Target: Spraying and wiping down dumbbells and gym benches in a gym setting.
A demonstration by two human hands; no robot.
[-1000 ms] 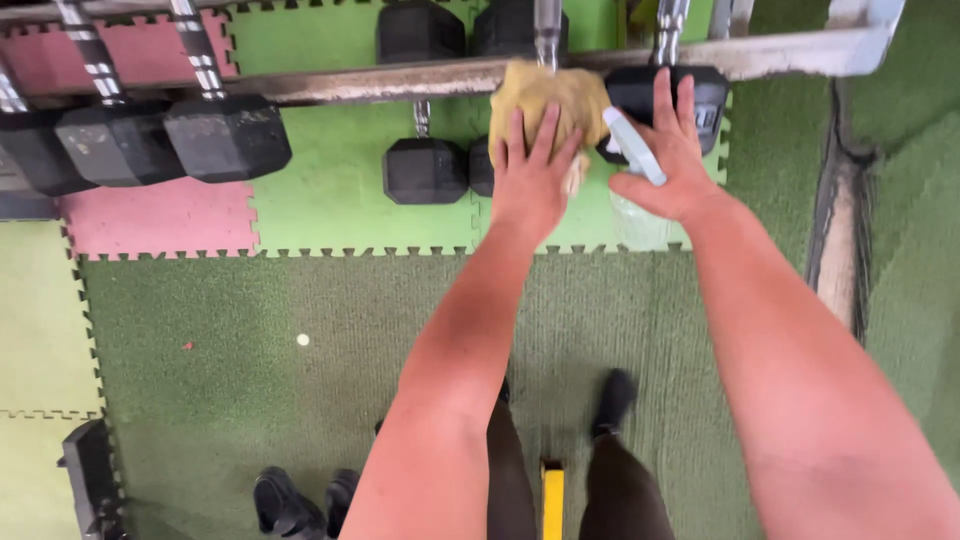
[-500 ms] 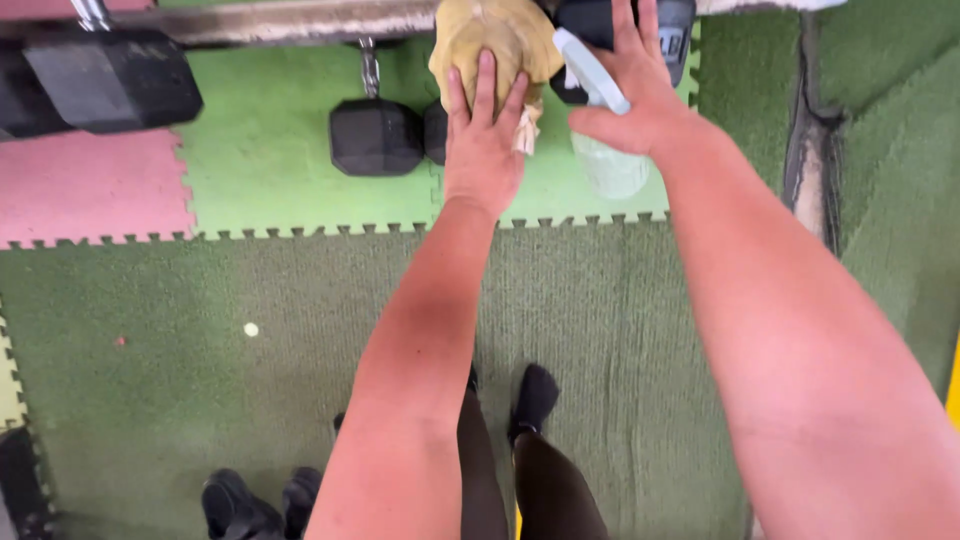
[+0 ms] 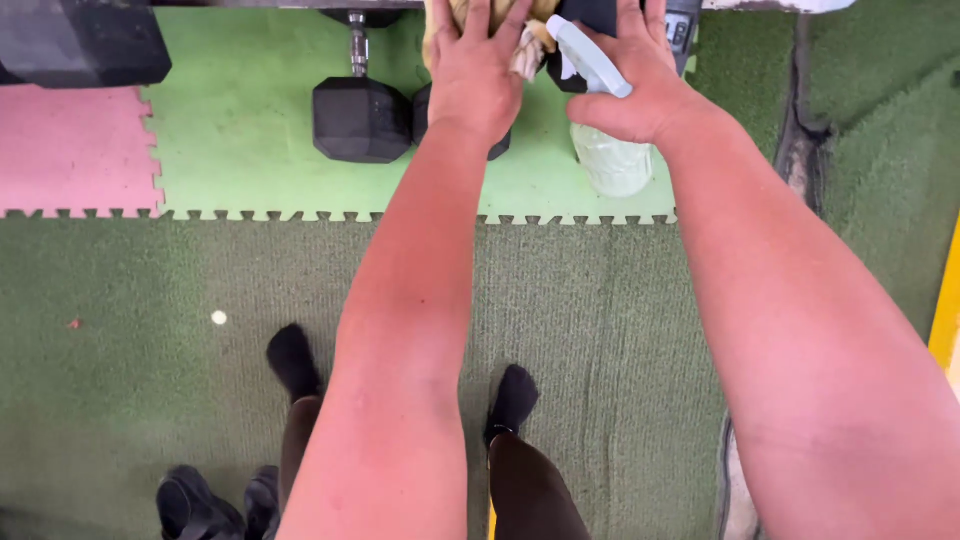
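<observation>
The left hand (image 3: 478, 75) lies flat with fingers (image 3: 476, 18) spread, pressing a crumpled yellowish cloth (image 3: 527, 55) at the far edge of view; only a scrap of the cloth shows beside the palm. The right hand (image 3: 640, 85) is curled closed around the neck of a spray bottle (image 3: 612, 160), whose white nozzle (image 3: 585, 55) points left toward the cloth and whose clear, pale-green body hangs below the hand. Beneath lie a black hex dumbbell (image 3: 362, 115) on a green foam mat (image 3: 240, 120), a pink mat (image 3: 70, 150) to the left, and green turf (image 3: 180, 390) nearer.
</observation>
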